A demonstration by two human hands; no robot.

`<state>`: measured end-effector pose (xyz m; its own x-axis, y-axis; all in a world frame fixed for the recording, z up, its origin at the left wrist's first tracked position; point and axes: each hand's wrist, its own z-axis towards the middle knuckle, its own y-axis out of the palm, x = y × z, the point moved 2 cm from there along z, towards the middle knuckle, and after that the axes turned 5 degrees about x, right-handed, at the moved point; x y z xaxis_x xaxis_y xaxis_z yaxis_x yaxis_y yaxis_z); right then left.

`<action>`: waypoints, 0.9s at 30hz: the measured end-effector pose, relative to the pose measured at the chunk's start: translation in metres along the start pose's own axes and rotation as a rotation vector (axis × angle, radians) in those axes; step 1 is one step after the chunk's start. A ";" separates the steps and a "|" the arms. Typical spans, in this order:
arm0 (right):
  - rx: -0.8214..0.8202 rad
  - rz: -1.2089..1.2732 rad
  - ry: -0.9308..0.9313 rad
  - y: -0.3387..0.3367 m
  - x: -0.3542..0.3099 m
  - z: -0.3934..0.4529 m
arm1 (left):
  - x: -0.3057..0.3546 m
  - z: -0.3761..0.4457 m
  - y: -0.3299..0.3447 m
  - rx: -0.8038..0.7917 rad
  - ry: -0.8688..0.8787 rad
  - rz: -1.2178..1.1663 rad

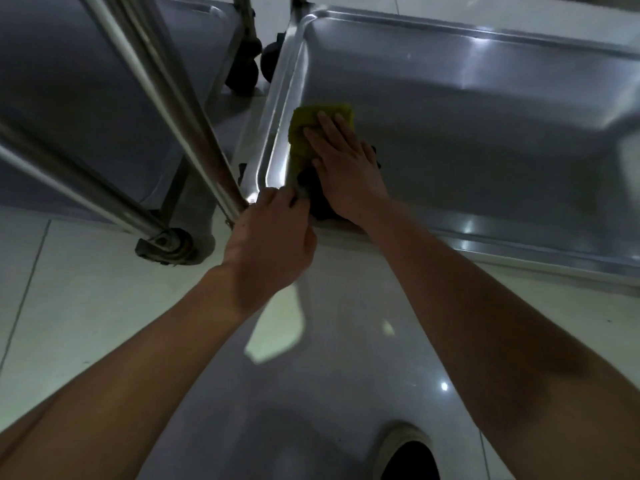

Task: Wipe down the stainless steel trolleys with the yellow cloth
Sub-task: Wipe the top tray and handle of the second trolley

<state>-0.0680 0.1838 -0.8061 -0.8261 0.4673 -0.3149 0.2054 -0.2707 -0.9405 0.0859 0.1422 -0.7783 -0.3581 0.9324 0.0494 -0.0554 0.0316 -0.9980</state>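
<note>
My shoe (408, 455) stood on the pale tiled floor (86, 323) as my right hand (346, 168), fingers flat, pressed the yellow cloth (304, 133) into the trolley tray (485, 133), near its left rim. My left hand (270, 237) gripped the tray's near corner beside a second trolley (104, 98).

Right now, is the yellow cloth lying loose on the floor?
No, the right hand presses the yellow cloth flat on the trolley shelf, near its left rim.
</note>
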 end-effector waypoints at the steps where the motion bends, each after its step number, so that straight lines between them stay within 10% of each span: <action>1: 0.020 -0.004 0.020 -0.003 0.010 -0.007 | 0.007 0.004 0.000 -0.030 -0.015 -0.009; 16: 0.222 -0.070 0.524 -0.096 0.229 -0.147 | 0.150 0.090 0.014 -0.027 0.110 -0.085; 27: 0.216 -0.146 0.583 -0.098 0.232 -0.141 | 0.141 0.097 0.021 -0.020 0.116 -0.147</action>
<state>-0.2059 0.4369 -0.8053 -0.4035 0.8772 -0.2601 -0.0485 -0.3044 -0.9513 -0.0557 0.2395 -0.7883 -0.2377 0.9524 0.1908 -0.0806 0.1765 -0.9810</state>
